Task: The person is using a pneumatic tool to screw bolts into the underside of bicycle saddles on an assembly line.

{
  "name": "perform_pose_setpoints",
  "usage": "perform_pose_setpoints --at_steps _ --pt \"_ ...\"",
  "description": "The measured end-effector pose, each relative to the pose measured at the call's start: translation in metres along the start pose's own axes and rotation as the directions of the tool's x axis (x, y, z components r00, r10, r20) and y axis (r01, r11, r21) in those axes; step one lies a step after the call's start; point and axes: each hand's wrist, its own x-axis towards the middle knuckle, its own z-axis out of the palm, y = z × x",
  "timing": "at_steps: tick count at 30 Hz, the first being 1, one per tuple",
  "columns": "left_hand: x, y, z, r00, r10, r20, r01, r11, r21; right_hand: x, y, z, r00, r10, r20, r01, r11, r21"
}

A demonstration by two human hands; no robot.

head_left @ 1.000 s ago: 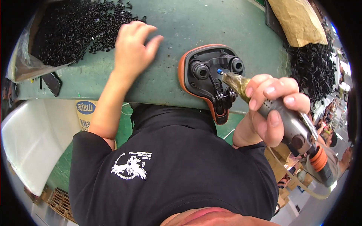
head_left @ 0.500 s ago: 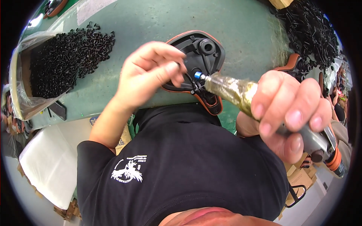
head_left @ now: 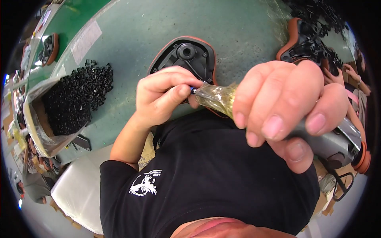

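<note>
Right hand (head_left: 287, 101) — wrapped round a grey power screwdriver (head_left: 331, 141), nose sheathed in yellowish film. Left hand (head_left: 160, 97) — thumb and fingers pinched about its blue bit tip (head_left: 193, 91); anything between them hidden. Bicycle saddle (head_left: 200, 57), orange-edged, underside up on green workbench (head_left: 129, 49), partly behind left hand. Black screws (head_left: 75, 99), heaped, at left.

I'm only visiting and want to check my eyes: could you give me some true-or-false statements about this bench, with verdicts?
1. The left hand is at the blue tip of the grey, cylindrical hand tool. True.
2. The left hand grips the tool's grey body. False: the right hand does.
3. A black, orange-rimmed saddle near the left hand lies underside up. True.
4. Everything left of that saddle is white. False: a heap of small black screws lies there.
</note>
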Motion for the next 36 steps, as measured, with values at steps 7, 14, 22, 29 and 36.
perform_pose_setpoints --at_steps 7,14,22,29,36 --pt "0.057 -0.010 -0.059 0.990 0.069 0.121 -0.139 0.514 0.846 0.000 -0.002 -0.011 0.997 -0.012 0.079 0.028 0.979 -0.204" --pt "0.069 -0.051 -0.068 0.948 0.072 0.309 -0.244 0.786 0.568 -0.001 0.016 0.013 0.983 0.099 -0.152 -0.140 0.945 -0.294" --pt "0.036 -0.063 -0.047 1.000 0.027 -0.003 -0.023 0.905 0.426 0.001 0.047 0.024 0.968 0.200 -0.151 -0.241 0.908 -0.341" --pt "0.040 -0.085 -0.054 0.992 0.085 0.093 -0.114 0.921 0.372 0.006 0.067 0.031 0.954 0.273 -0.125 -0.301 0.873 -0.383" --pt "0.041 -0.085 -0.054 0.992 0.100 0.075 -0.118 0.941 0.317 0.003 0.086 0.021 0.954 0.255 -0.158 -0.294 0.897 -0.329"
